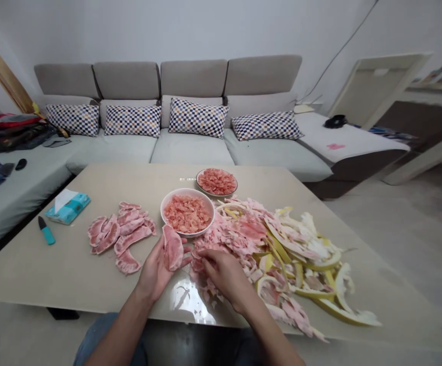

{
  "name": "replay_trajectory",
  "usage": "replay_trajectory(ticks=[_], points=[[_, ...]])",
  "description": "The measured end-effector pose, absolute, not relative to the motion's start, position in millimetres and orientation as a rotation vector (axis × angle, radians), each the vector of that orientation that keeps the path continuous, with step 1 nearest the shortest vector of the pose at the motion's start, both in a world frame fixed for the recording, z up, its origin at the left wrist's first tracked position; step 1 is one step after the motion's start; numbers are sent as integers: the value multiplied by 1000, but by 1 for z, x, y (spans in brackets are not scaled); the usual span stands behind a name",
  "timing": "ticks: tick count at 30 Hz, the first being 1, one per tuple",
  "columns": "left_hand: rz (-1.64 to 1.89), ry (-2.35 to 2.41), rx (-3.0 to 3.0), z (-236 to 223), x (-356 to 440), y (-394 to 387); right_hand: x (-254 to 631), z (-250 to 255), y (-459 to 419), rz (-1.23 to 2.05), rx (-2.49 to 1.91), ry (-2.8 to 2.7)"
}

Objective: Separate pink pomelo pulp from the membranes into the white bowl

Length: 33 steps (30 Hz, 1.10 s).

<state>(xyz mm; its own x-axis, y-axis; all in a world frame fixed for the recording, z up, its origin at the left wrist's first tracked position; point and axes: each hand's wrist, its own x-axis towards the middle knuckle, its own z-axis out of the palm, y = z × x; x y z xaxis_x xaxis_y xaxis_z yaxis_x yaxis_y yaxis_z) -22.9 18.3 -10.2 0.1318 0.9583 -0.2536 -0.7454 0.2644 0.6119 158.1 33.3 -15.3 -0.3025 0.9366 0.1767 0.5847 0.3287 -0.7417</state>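
My left hand [155, 272] holds a pink pomelo segment [173, 249] upright, fingers curled round its lower side. My right hand [223, 272] lies palm down just right of it, fingertips pinched at the segment's edge by scraps of pink membrane. Several unpeeled segments [119, 234] lie in a group to the left. A white bowl [169, 201] full of peeled pink flesh stands right behind my hands. A second filled bowl [202, 175] sits further back.
A big heap of pink membrane and yellow-white rind [293, 254] covers the beige table's [53, 269] right half. A teal-handled knife [46, 230] and a tissue pack [68, 206] lie at the left. A grey sofa with checked cushions [198, 118] stands behind.
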Motion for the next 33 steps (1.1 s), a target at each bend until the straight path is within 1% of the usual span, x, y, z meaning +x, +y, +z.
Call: replay_trajectory(ticks=[3, 7, 11, 15, 27, 33], points=[[1303, 662, 297, -12, -22, 19, 155, -21, 34, 659, -1351, -2032], [1351, 633, 288, -14, -19, 16, 147, -18, 30, 595, -1286, -1928], [1364, 584, 336, -16, -17, 13, 135, -8, 19, 674, -1153, -1857], [1385, 560, 384, -18, -17, 10, 122, -4, 8, 752, -1125, -1860], [1359, 639, 527, -10, -5, 1, 116, -6, 3, 699, -1166, -1836], [1362, 649, 638, -8, -3, 0, 122, 1, 5, 773, -1287, -1692]])
